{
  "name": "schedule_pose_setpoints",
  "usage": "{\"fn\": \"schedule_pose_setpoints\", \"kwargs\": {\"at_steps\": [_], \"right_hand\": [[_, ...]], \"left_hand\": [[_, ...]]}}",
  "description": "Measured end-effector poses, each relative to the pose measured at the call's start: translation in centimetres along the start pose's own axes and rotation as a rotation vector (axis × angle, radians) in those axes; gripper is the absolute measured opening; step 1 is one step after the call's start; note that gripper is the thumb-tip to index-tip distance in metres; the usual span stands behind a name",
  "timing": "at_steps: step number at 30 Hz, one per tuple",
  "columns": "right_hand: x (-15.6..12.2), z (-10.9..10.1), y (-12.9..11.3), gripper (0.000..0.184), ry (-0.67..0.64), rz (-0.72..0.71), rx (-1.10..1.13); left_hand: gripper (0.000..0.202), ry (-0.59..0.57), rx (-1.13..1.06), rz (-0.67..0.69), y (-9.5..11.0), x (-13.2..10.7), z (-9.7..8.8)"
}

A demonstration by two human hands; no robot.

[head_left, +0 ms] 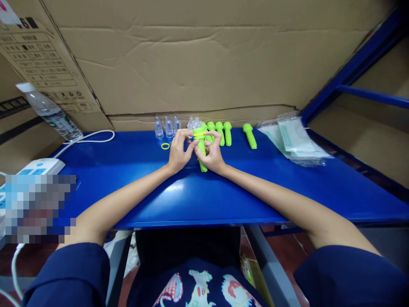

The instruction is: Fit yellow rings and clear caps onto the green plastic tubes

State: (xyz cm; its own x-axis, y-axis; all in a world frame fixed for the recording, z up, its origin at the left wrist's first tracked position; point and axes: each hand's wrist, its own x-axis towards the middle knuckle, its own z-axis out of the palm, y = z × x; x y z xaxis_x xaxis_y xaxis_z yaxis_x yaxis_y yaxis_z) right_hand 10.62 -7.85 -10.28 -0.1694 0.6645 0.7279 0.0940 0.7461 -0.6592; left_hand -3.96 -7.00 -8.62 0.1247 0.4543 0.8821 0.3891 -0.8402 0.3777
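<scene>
Both of my hands meet at a lime-green, flashlight-shaped plastic piece, its wide head up and away from me. A thin yellow ring circles that head. My left hand is closed, fingertips pinching at the head and ring from the left. On the right, my right hand grips the body, with its index finger at the ring. Another yellow ring lies flat left of my left hand. Beyond my hands lie several similar green pieces, partly hidden, and clear plastic bottle-shaped parts stand upright.
One more green piece lies apart at right, near clear plastic bags. At left are a water bottle, a white cable and a power strip. Cardboard walls the back of the blue table.
</scene>
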Motion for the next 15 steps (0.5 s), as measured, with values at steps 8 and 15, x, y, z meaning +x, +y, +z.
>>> {"fn": "schedule_pose_setpoints", "kwargs": {"at_steps": [8, 15], "right_hand": [[0.04, -0.13, -0.15, 0.046, -0.047, -0.001, 0.017], [-0.01, -0.15, -0.27, 0.049, -0.074, 0.023, -0.02]], "left_hand": [[0.033, -0.005, -0.061, -0.038, 0.13, 0.4, -0.24], [0.031, -0.004, -0.088, -0.087, -0.11, 0.93, -0.7]]}}
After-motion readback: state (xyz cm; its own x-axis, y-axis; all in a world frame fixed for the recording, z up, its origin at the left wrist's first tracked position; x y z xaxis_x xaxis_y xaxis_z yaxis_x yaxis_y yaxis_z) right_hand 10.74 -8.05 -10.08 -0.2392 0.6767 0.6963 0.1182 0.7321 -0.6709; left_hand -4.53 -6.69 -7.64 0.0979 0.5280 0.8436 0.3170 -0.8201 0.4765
